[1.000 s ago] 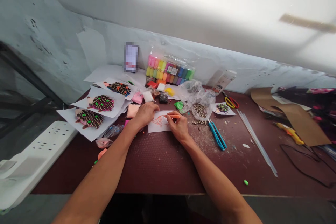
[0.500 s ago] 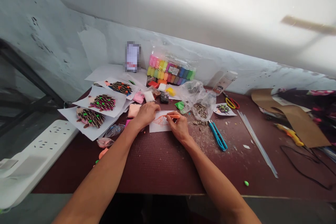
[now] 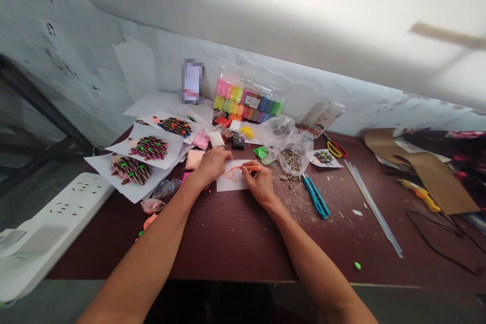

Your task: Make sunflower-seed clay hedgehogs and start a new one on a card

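A small white paper (image 3: 232, 185) with an orange line drawing lies on the dark red table. My right hand (image 3: 260, 180) is closed around an orange pen (image 3: 251, 168), its tip at the drawing. At the paper's upper left edge rests my left hand (image 3: 214, 164), fingers bent together; whether they pinch the paper is hidden. Beside that hand are a pale peach clay pack (image 3: 195, 159) and a white clay pack (image 3: 216, 138). A clear bag of striped seeds (image 3: 291, 158) stands to the right of the paper.
Seed-covered hedgehog pictures (image 3: 149, 148) lie at the left, by a white power strip (image 3: 72, 207). Behind are a phone (image 3: 192, 82) and coloured clay packs (image 3: 248, 101). Rightward lie a blue cutter (image 3: 316, 197), scissors (image 3: 336, 149), glue sticks (image 3: 374, 207) and a glue gun (image 3: 421, 195).
Some more orange marks show on the drawing. Both hands stay in almost the same place, and the right one still holds the pen.
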A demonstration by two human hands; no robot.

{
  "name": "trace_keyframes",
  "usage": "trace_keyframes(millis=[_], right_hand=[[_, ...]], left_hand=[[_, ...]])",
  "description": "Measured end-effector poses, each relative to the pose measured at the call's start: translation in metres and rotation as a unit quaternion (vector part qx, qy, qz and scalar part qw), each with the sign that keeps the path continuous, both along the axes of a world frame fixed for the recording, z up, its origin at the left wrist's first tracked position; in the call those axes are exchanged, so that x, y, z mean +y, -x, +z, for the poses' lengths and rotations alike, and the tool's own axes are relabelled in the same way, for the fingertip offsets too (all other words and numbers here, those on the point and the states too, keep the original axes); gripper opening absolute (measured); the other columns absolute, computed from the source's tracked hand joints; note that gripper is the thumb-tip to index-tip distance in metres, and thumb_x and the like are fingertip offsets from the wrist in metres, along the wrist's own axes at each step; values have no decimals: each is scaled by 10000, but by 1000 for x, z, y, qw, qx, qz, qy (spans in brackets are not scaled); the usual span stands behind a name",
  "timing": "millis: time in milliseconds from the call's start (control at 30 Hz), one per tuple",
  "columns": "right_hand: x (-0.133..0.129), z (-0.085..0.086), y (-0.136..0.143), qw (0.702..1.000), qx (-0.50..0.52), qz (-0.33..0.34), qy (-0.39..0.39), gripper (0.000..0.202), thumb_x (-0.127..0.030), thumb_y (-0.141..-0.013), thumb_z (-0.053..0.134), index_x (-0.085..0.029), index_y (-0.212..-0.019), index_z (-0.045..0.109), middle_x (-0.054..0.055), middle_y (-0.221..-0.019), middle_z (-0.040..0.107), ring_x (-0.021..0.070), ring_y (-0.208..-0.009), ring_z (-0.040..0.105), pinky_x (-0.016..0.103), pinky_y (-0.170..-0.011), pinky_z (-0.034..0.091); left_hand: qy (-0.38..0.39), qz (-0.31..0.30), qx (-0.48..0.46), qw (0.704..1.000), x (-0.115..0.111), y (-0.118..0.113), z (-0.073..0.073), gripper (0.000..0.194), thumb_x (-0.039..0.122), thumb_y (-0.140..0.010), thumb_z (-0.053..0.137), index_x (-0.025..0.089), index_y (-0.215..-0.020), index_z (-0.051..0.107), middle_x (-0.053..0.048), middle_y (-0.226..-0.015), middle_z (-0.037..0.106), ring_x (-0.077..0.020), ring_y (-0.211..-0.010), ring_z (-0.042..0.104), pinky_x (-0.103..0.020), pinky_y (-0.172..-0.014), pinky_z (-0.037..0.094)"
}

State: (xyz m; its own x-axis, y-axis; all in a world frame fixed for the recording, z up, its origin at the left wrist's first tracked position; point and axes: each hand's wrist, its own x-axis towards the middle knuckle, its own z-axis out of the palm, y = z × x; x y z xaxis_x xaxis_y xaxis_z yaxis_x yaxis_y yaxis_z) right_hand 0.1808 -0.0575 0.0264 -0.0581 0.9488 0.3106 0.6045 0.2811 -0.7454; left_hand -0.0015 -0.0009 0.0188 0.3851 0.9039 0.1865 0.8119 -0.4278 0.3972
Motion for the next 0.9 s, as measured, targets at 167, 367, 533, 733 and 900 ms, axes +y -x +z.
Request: trace_keyframes(millis=[167, 367, 533, 733, 900], right_hand=[[0, 1, 0, 1000, -2, 0, 0, 244, -355, -887, 558, -188, -807, 715, 56, -777, 740, 179, -655, 647, 278, -642, 469], [-1, 2, 0, 1000, 6, 5, 4, 240, -354, -883, 550, -196, -801, 712, 41, -744, 725, 168, -630, 626, 272, -624, 454], [-2, 4, 0, 999, 38, 6, 16, 249, -375, -872, 558, -193, -797, 710, 38, -737, 722, 159, -610, 613, 264, -601, 439], [-1, 5, -2, 999, 40, -22, 3, 247, -378, -869, 559, -199, -769, 697, 31, -712, 714, 149, -571, 588, 264, -591, 433], [-1, 3, -2, 1000, 23, -21, 0, 255, -367, -879, 552, -194, -757, 694, 41, -753, 725, 143, -577, 586, 263, -601, 434]], left_hand=[[-3, 0, -5, 1000, 0, 0, -1, 320, 58, -863, 471, 171, -977, 748, -84, -978, 716, -208, -962, 652, -300, -881, 497], [-5, -3, -11, 1000, 1, 1, -3, 320, 57, -861, 472, 171, -978, 747, -83, -972, 710, -206, -956, 649, -297, -873, 496], [-5, 0, -4, 1000, 1, 0, -3, 323, 60, -863, 470, 167, -988, 748, -85, -980, 713, -210, -961, 649, -301, -875, 495], [3, 0, 1, 1000, 0, 0, 0, 323, 58, -864, 475, 170, -990, 750, -88, -982, 712, -208, -962, 650, -300, -881, 497], [7, 3, -5, 1000, 0, 0, 1, 326, 56, -864, 470, 166, -984, 753, -99, -987, 709, -214, -964, 652, -310, -888, 503]])
